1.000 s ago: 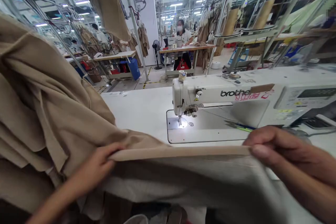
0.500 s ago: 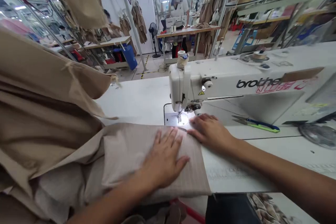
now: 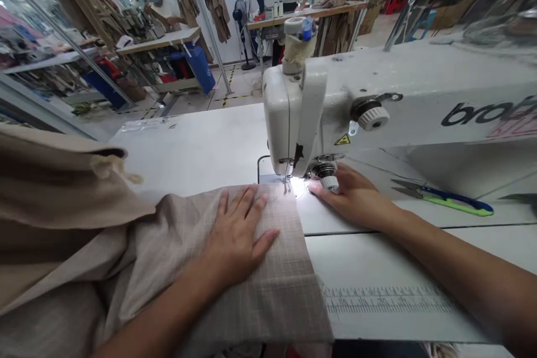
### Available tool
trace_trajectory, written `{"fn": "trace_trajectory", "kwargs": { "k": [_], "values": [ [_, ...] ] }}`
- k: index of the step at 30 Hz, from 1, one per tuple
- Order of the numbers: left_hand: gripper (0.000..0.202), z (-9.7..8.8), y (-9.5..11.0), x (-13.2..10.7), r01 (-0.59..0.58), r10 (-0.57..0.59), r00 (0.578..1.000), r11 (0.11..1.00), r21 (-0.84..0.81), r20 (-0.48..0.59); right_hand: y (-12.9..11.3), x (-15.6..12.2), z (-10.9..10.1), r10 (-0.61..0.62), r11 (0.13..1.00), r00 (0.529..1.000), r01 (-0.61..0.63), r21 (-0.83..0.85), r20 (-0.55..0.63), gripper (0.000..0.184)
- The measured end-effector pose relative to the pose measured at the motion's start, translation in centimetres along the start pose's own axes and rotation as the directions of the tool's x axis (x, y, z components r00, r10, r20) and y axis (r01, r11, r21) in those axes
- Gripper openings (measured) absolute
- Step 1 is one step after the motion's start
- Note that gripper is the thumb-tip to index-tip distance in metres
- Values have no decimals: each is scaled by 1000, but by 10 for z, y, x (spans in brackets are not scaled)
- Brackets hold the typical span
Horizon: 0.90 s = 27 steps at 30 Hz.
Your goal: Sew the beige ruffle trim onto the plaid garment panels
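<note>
On the sewing machine (image 3: 403,84), black "brot" shows.

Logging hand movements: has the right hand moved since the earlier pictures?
Yes: the right hand has moved inward, toward the sewing machine's needle, and now rests on the machine bed beside it.
</note>
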<state>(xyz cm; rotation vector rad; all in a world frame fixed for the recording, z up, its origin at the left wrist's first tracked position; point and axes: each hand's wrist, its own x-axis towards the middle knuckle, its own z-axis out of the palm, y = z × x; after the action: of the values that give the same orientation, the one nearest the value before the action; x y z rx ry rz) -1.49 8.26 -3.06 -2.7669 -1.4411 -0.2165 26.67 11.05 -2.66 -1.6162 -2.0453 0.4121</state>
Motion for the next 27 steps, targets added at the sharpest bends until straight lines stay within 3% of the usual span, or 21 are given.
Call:
{"fn": "trace_trajectory", "kwargs": {
  "k": [3, 7, 10, 12, 16, 19, 21, 22, 24, 27],
  "values": [
    [59, -8, 2, -8, -6, 5, 999, 1000, -19, -36, -4, -10, -9, -47, 999, 999, 47, -4, 22, 23],
    [49, -32, 9, -54, -130, 117, 984, 987, -99, -133, -32, -64, -14, -229, 973, 971, 228, 29, 70, 38],
    [59, -40, 9, -92, -265, 261, 964, 958, -111, -50, -59, -115, -2, -456, 890, 876, 455, 46, 157, 69],
    [65, -38, 6, -105, -334, 336, 942, 940, -74, 19, -71, -138, 8, -519, 845, 825, 534, -8, 224, 83],
    [58, -41, 7, -115, -322, 325, 945, 945, -56, 46, -82, -173, 9, -504, 848, 835, 527, -58, 221, 69],
    [41, -51, 25, -137, -228, 206, 970, 957, -182, -131, -88, -209, 8, -484, 874, 856, 461, 152, 183, 52],
    [28, -49, 41, -163, -144, 63, 970, 927, -347, -235, -89, -234, 21, -382, 893, 886, 282, 351, 262, 41],
    [22, -44, 49, -178, -89, -13, 975, 893, -441, -223, -88, -244, 33, -309, 892, 889, 147, 428, 338, 35],
    [12, -27, 67, -211, 82, -159, 984, 801, -592, -79, -85, -257, 66, -182, 861, 855, -100, 499, 486, 26],
    [13, 4, 91, -254, 324, -309, 940, 687, -650, 143, -78, -258, 127, -127, 832, 837, -202, 516, 533, 31]
  ]
}}
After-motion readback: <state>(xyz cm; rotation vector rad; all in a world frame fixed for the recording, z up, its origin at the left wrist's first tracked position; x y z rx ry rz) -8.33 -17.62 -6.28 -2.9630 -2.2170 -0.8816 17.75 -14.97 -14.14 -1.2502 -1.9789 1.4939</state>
